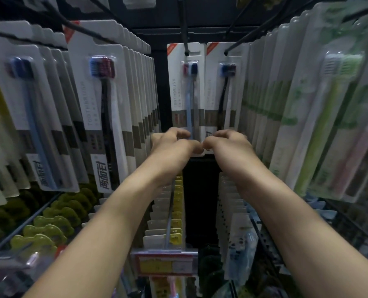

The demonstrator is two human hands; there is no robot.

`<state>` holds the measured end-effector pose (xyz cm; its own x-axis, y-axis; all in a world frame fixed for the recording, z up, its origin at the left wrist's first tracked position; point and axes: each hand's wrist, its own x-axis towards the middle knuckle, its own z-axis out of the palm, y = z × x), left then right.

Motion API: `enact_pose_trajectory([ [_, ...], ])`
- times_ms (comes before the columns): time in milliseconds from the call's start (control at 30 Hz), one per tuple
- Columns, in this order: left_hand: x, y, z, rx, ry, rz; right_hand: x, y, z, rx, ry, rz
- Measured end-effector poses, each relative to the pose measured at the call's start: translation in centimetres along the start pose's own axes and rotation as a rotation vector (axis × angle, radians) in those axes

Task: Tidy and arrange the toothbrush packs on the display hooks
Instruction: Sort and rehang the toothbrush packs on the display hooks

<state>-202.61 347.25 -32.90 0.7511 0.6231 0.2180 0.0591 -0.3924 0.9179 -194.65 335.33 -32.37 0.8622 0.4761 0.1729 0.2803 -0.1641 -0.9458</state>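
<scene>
Here I am reaching deep along the centre hook (185,24), squaring up the rearmost toothbrush pack (186,87) that hangs far back against the panel. My left hand (174,143) and right hand (226,143) both curl round its bottom edge, thumbs nearly touching. Next, I judge, it needs drawing forward along the hook, level with the full rows either side. My fingertips hide the pack's lower edge, and the motion blur keeps me from reading the grip exactly.

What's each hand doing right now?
Left hand: fingers curled, gripping the centre toothbrush pack.
Right hand: fingers curled on the same pack's bottom edge.
</scene>
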Motion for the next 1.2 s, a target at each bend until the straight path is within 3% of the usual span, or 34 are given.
enact_pose_trajectory([
  [467,-0.7,0.6,0.1,-0.039,0.047,0.021,0.3,0.4,-0.2,0.052,-0.036,-0.038],
  [900,-1.4,1.5,0.3,0.095,0.193,0.138,-0.8,-0.2,-0.3,-0.144,0.070,-0.129],
  [1200,-1.6,1.7,0.2,-0.013,0.172,0.136,-1.2,-0.6,0.0,-0.137,0.055,-0.100],
])
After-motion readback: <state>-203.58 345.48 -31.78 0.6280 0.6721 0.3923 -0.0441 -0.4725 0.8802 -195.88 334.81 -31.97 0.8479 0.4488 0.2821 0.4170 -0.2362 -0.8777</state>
